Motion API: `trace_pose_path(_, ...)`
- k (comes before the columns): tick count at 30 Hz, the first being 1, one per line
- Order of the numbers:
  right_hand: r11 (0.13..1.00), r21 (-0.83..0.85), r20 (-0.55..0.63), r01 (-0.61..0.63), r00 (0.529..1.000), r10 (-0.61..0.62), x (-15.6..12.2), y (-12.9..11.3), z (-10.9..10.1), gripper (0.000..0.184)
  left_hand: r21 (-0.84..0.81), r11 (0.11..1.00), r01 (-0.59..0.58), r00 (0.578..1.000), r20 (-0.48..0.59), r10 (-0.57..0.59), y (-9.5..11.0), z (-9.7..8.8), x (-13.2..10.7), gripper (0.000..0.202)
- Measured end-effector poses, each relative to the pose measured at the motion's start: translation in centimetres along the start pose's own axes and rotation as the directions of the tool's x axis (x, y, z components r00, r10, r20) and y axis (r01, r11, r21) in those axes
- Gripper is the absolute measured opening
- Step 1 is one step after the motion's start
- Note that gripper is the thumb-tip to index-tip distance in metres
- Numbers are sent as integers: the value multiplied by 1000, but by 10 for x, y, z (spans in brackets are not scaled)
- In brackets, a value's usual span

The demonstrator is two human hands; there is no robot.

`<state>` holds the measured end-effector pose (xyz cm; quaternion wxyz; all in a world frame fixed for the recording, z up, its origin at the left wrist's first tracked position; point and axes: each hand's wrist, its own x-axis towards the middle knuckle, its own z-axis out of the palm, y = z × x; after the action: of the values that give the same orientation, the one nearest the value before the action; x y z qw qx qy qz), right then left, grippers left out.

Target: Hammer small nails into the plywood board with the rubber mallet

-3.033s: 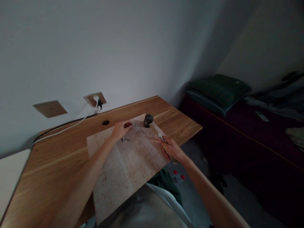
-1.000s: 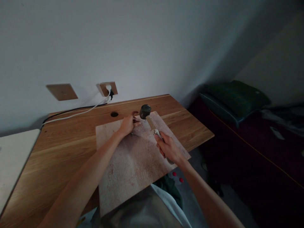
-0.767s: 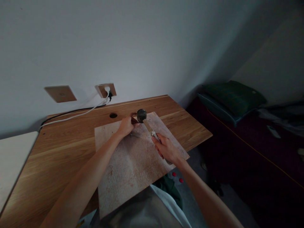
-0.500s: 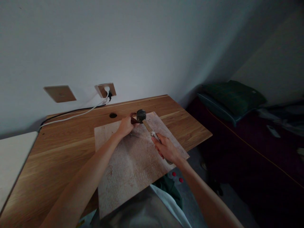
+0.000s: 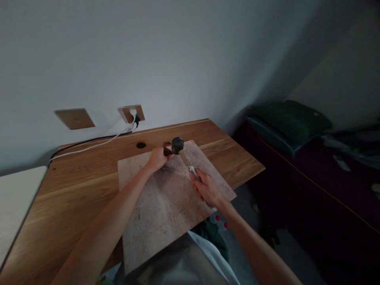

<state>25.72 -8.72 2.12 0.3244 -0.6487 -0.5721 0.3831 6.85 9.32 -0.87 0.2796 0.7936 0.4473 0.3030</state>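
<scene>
1. Your right hand (image 5: 206, 189) is closed around the lower end of the hammer (image 5: 184, 158)'s pale wooden handle.
2. The hammer slants away from you, and its dark head hangs over the far edge of the board (image 5: 166, 209).
3. Your left hand (image 5: 157, 158) rests on the board just beside the hammer head, fingers curled. Whether they pinch anything is too small to tell.
4. The board lies on the wooden desk (image 5: 74, 190), with its near corner overhanging your lap.
5. A white cable (image 5: 95, 145) runs along the desk's back edge to a wall socket (image 5: 131, 113).
</scene>
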Motion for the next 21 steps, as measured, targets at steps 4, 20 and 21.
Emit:
trace_pose_path(4,1000,-2,4,-7,1000,7,1,-2,-1,25,14,1000,-5,1000,-8,5,0,-1,-1,53)
trace_pose_path(20,967,224,-177,-122,971,164,-28,43,-37,48,489,618,-615,788,370,492,69,28,-22,20)
trace_pose_path(21,962,239,-177,-130,969,175,-28,45,-37,49,498,574,-650,760,419,497,73,32,-23,20)
